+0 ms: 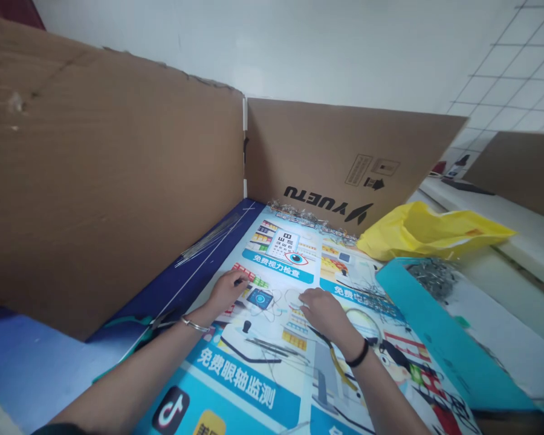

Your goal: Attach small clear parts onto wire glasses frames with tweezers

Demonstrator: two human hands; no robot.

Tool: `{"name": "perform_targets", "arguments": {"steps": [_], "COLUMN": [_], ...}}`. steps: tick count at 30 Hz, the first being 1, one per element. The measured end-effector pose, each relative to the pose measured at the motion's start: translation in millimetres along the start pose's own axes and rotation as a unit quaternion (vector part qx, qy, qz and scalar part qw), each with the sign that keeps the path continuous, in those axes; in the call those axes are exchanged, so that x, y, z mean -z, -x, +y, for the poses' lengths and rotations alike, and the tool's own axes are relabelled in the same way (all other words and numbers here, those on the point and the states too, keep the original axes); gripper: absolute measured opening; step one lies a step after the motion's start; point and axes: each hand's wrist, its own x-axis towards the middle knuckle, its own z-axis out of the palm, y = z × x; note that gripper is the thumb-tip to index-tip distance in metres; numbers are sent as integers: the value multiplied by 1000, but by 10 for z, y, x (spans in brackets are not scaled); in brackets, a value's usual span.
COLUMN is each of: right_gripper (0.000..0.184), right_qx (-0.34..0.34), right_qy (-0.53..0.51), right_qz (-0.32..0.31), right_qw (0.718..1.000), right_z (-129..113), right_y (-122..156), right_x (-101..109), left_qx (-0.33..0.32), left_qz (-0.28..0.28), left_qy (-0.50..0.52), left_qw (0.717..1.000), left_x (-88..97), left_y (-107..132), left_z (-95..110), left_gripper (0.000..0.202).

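Note:
My left hand (pixel 229 288) is closed in a pinch above a printed poster (pixel 267 275); what its fingertips hold is too small to make out. To its right, my right hand (pixel 325 311) is also closed, thumb and fingertips together, their contents unclear. Faint thin loops, perhaps fine wire, show between the hands. Several straight thin wires (pixel 276 349) lie on the poster nearer to me. Pliers with yellow-and-black handles (pixel 340 368) rest partly under my right wrist. Teal-handled scissors (pixel 152 323) lie left of my left forearm.
Tall cardboard panels stand at the left (pixel 118 169) and back (pixel 308 151). Long thin wires (pixel 211 238) lie by the left panel, with tangled wire pieces (pixel 303 214) along the back one. At right are a yellow bag (pixel 417 232) and a teal-edged box (pixel 435 326) holding a wire heap.

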Motion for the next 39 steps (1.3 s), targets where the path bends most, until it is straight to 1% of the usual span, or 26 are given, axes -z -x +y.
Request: {"name": "perform_targets", "arguments": {"steps": [4,10,12,15,18,22,26,28,32,36,39], "right_gripper": [18,24,26,27,27,22,18,22,33,37,36], "right_qx": [-10,-39,-43,-27,-15,16,44,44,28,30,33], "right_qy": [9,-3,-6,-12,-13,-23,-35,-56,-69,-71,-83], "right_qz": [-5,-33,-41,-51,-46,-48,-60,-37,6,13,14], "right_qw": [1000,999,998,998,999,998,997,997,997,997,996], "right_z": [-53,-78,-72,-94,-205,-479,-719,-796,-925,-1039,-1062], "right_y": [26,50,64,138,300,574,745,765,711,644,643], "right_x": [7,-11,14,96,197,263,198,132,14,-36,-65], "left_qx": [10,37,43,43,44,53,60,62,72,80,80], "left_qz": [-3,-39,-52,-67,-69,-57,-47,-46,-47,-49,-52], "left_qy": [-61,-171,-202,-240,-269,-294,-304,-305,-303,-298,-292], "left_qw": [998,984,977,967,960,953,950,949,949,950,952], "left_x": [-7,-62,-75,-91,-116,-144,-141,-135,-124,-105,-92], "left_y": [-6,-98,-141,-179,-178,-158,-150,-156,-190,-218,-222], "left_z": [49,156,194,241,264,264,262,267,278,275,263], "left_gripper": [14,16,16,20,24,23,21,21,22,23,23]}}
